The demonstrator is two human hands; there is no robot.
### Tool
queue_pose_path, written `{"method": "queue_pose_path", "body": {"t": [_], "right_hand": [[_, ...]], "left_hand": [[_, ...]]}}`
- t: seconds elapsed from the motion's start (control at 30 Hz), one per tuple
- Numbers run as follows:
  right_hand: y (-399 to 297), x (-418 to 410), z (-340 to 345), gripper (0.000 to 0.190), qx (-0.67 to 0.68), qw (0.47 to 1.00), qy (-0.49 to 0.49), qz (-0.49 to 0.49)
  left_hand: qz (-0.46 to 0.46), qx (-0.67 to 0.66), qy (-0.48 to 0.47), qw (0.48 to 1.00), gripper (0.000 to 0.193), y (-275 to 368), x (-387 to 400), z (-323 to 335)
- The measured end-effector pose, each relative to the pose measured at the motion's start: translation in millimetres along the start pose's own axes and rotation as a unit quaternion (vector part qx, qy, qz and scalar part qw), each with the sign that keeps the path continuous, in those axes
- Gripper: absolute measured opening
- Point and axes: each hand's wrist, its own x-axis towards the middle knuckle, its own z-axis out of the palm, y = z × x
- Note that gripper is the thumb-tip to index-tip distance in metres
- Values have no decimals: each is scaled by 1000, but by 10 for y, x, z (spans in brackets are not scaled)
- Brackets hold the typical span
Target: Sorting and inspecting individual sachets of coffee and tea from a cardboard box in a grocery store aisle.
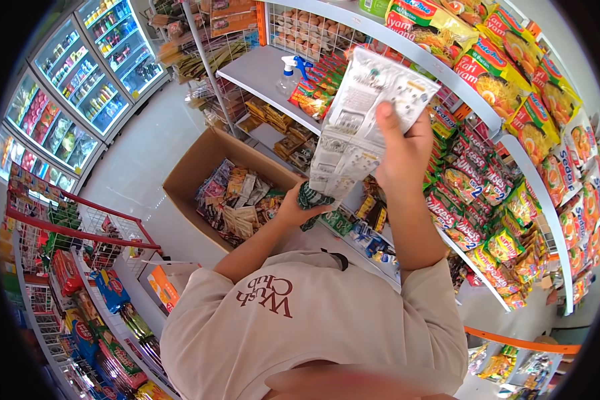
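Observation:
In my right hand (405, 145) is the upper end of a strip of white printed sachets (347, 120), with my thumb across its face. The strip hangs down at a slant towards my left hand (300, 205), which grips a dark green checked cloth (314, 197) at its lower end. Cloth and strip touch there; whether my left fingers also pinch the sachets is hidden. Below and left of my left hand stands an open cardboard box (195, 185), holding many mixed sachets (240, 200).
Grey shelves (250, 65) ahead carry a clear spray bottle (289, 75) and red noodle packets (315, 87). Egg trays (305, 32) stand behind wire mesh. Yellow noodle packs (492, 75) fill the upper right shelf. Glass-door fridges (80, 75) and a red-edged wire rack (80, 222) are at left.

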Motion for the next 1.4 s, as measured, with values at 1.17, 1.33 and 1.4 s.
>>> {"method": "queue_pose_path", "body": {"t": [1.17,1.33,1.4], "right_hand": [[-743,417,782,41,38,999,-26,-12],[-752,515,616,46,6,997,-71,-31],[-666,661,344,27,94,986,-115,-78]], "left_hand": [[-164,12,4,986,86,-1508,-287,-44],[-196,175,-90,961,91,-1625,-365,-317],[-273,353,-54,893,80,-1614,-514,-453]]}}
